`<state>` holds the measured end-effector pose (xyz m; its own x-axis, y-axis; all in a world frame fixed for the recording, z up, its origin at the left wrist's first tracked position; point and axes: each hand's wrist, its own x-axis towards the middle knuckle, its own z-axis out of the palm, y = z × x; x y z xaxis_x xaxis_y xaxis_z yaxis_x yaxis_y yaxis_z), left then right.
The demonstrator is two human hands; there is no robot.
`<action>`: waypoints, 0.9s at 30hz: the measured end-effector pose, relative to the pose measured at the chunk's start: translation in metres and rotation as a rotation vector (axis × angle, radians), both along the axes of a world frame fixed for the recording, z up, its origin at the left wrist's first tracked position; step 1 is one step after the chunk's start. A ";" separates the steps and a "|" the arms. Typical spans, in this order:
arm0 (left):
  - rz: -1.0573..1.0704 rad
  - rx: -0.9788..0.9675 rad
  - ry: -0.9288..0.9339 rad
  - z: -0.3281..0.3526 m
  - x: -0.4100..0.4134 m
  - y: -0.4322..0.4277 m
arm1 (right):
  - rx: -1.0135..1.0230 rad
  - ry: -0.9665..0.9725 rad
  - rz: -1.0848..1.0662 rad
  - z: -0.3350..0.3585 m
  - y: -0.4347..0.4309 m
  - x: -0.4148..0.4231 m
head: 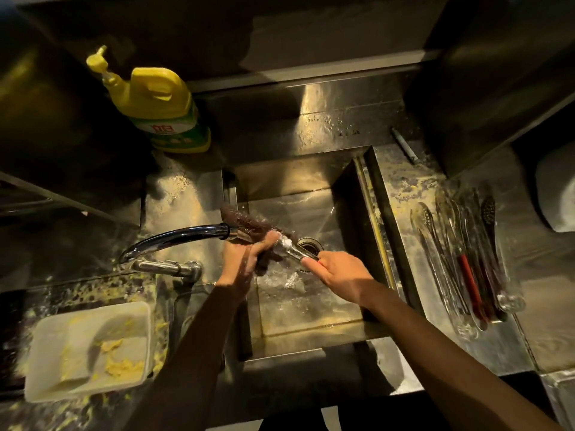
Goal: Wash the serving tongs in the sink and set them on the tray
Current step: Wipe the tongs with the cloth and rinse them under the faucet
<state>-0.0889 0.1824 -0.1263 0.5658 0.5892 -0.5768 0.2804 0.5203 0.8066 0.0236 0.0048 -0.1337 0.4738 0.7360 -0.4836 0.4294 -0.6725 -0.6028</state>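
Over the steel sink [311, 318], my right hand [337, 272] grips the handle end of a pair of metal serving tongs [294, 249]. My left hand [247, 255] holds a dark brown scrubbing cloth [249, 223] wrapped around the tongs' far end, under the faucet spout [174, 237]. Water splashes in the basin below the hands. On the counter to the right lies a clear tray [510, 293] holding several tongs and utensils, one with a red handle.
A yellow dish soap bottle [155, 104] stands at the back left. A white plastic container [90, 349] with yellow food scraps sits on the dirty counter at the front left. A pen [404, 146] lies behind the sink. A white object [557, 194] sits far right.
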 end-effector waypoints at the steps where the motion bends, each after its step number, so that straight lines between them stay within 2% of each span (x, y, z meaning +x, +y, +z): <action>1: 0.065 -0.081 -0.032 0.002 0.002 -0.005 | 0.013 -0.015 -0.013 0.001 0.003 -0.001; 3: 0.158 -0.318 -0.112 0.003 0.006 -0.012 | 0.059 -0.010 -0.048 0.003 0.014 -0.009; 4: 0.150 -0.363 -0.114 0.004 0.006 -0.012 | 0.065 -0.008 -0.051 0.002 0.017 -0.014; 6: 0.047 -0.261 -0.035 0.004 0.003 -0.006 | 0.030 -0.003 -0.020 -0.005 0.015 -0.017; 8: -0.101 -0.017 0.059 0.004 -0.004 0.004 | -0.023 0.001 0.031 -0.009 0.005 -0.010; 10: -0.145 0.042 0.071 0.000 -0.010 0.008 | -0.057 -0.036 0.094 -0.009 0.001 -0.001; 13: 0.007 -0.218 -0.017 -0.005 -0.005 0.005 | -0.013 -0.050 0.085 -0.005 0.017 -0.006; 15: 0.075 -0.288 -0.023 -0.009 0.000 0.003 | 0.000 -0.053 0.040 -0.006 0.028 -0.017; 18: 0.003 -0.153 0.075 -0.011 0.000 0.006 | 0.002 -0.075 0.051 -0.013 0.028 -0.030; 22: -0.200 0.185 0.161 -0.020 -0.007 0.024 | -0.091 -0.163 0.198 -0.005 0.020 -0.001; 24: -0.278 0.254 0.194 -0.021 -0.012 0.025 | -0.166 -0.290 0.300 -0.001 0.014 0.021; 27: -0.201 0.277 0.235 -0.019 -0.018 0.019 | -0.196 -0.336 0.264 -0.001 0.005 0.033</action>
<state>-0.1067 0.2013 -0.1455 0.5572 0.6312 -0.5395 0.5480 0.2086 0.8101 0.0569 0.0098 -0.1344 0.4364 0.7627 -0.4772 0.7507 -0.6011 -0.2742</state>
